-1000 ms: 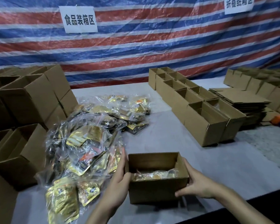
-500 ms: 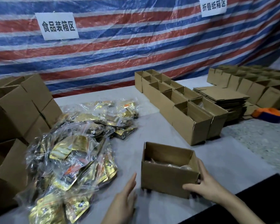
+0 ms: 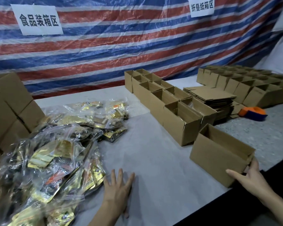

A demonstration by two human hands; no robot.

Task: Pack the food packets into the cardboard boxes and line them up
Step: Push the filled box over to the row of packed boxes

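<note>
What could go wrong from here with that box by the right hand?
1. Only the right hand holds the cardboard box, with its grip at one near corner; the box could twist or tip.
2. The box sits close to the table edge, so a slip might drop it off.
3. The nearest box in the row is close; a bump could knock the line askew.

Single head view, looking forward and down, close over table (image 3: 153,160)

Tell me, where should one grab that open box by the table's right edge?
Probably the open box at its near right corner, from the near side, like the right hand: fingers on the front wall, thumb round the end. Its flat walls suit that grip; the row of boxes lies beyond.
</note>
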